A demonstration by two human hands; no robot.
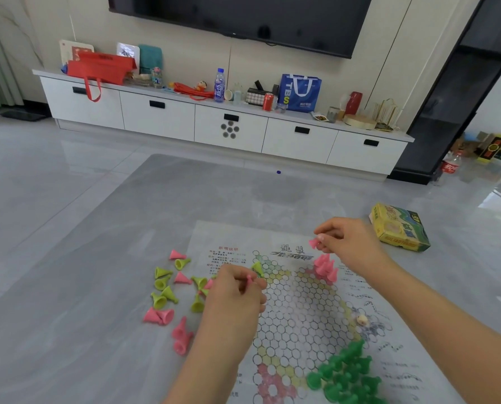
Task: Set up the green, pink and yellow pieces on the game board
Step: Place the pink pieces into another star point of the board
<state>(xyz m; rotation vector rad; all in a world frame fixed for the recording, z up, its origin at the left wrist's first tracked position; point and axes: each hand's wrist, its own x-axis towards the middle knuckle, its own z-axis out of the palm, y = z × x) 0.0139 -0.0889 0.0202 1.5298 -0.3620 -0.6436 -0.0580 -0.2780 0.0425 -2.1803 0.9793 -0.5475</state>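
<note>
A paper game board (pixel 299 310) with a hexagon grid lies on the grey table. Several green pieces (pixel 345 371) stand grouped on its near right corner. A cluster of pink pieces (pixel 325 266) stands at the far point of the grid. My right hand (pixel 348 243) pinches a pink piece (pixel 313 243) just above that cluster. My left hand (pixel 237 290) holds another pink piece (pixel 248 279) at the board's left edge. One yellow piece (pixel 257 268) stands on the board near my left hand. Loose yellow pieces (pixel 163 287) and loose pink pieces (pixel 180 335) lie scattered left of the board.
A yellow and green game box (pixel 401 227) lies on the table to the right of the board. A small pale die (pixel 361 319) sits on the board's right side. Beyond the table stands a white cabinet (pixel 214 123) crowded with bottles and bags.
</note>
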